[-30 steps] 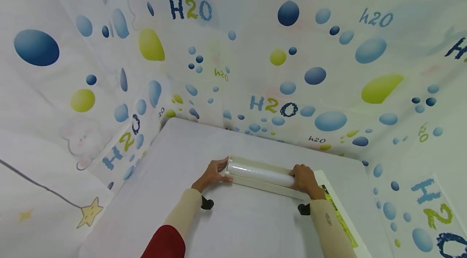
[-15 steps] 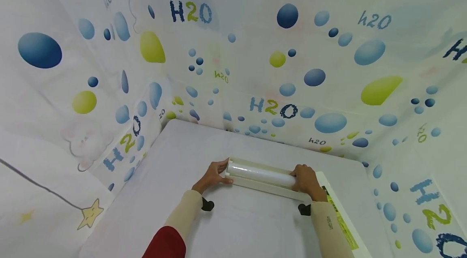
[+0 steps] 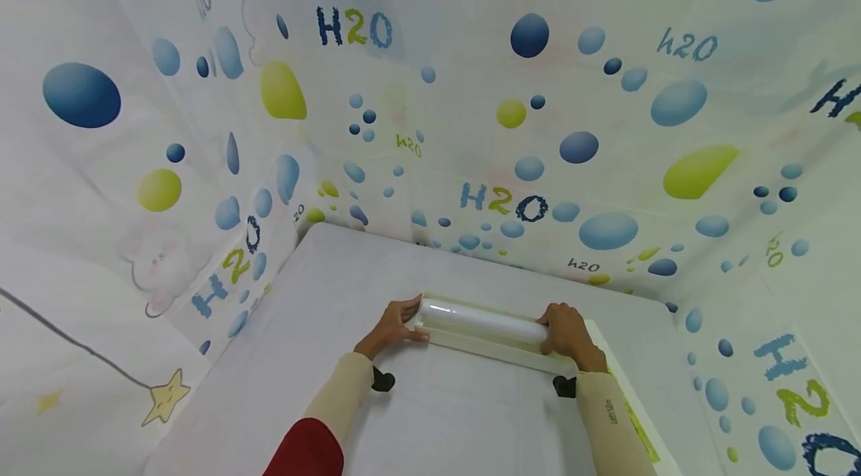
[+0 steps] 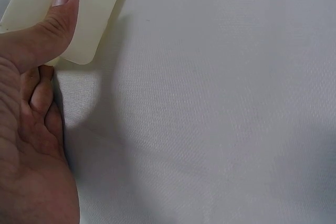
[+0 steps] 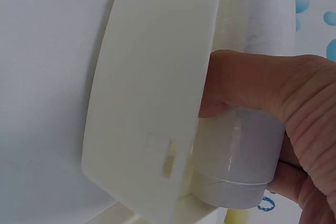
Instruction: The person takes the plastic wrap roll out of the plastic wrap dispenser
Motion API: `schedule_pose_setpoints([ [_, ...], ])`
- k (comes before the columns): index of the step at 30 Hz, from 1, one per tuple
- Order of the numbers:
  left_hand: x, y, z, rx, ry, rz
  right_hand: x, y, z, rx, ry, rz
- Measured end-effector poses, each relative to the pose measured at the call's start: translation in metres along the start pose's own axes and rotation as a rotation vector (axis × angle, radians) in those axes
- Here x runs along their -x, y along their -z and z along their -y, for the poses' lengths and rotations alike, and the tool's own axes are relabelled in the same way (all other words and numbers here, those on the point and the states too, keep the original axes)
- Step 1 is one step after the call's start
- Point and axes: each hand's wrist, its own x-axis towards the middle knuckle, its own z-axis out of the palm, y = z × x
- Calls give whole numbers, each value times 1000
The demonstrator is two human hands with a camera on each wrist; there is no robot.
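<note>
A cream-coloured plastic cling film dispenser (image 3: 484,349) lies slightly slanted on the white table, its top side uncovered. Inside it sits a shiny whitish roll of film (image 3: 480,319). My left hand (image 3: 392,326) grips the dispenser's left end, thumb at the near wall and fingers round the far side. In the left wrist view the thumb lies flat on the dispenser's wall (image 4: 97,22). At the right end my right hand (image 3: 566,335) grips the roll, its thumb reaching between roll and near wall. The right wrist view shows the roll's end (image 5: 236,156) beside the wall (image 5: 147,77).
Beneath and beyond the right forearm lies a long white item with a yellow-green strip (image 3: 641,427), partly hidden by the sleeve. The white-covered table (image 3: 471,416) meets printed curtains (image 3: 457,110) at its back and sides.
The head view has tipped a little, so the scene sits slightly lower. The right hand has shifted very slightly right; both hands keep their hold.
</note>
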Motion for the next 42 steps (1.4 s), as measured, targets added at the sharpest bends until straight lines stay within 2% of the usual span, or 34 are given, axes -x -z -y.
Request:
schedule_pose_setpoints([
  [5, 0, 0, 2, -11, -31, 7, 1, 2, 1, 16, -13, 3],
  [20, 2, 0, -2, 10, -49, 13, 7, 22, 5, -6, 37, -24],
  [28, 2, 1, 0, 3, -55, 22, 5, 29, 2, 12, 79, -82],
  [34, 2, 0, -1, 7, -72, 21, 1, 36, 2, 4, 92, -95],
  [42, 5, 1, -5, 9, -52, 23, -2, 45, -2, 12, 91, -126],
])
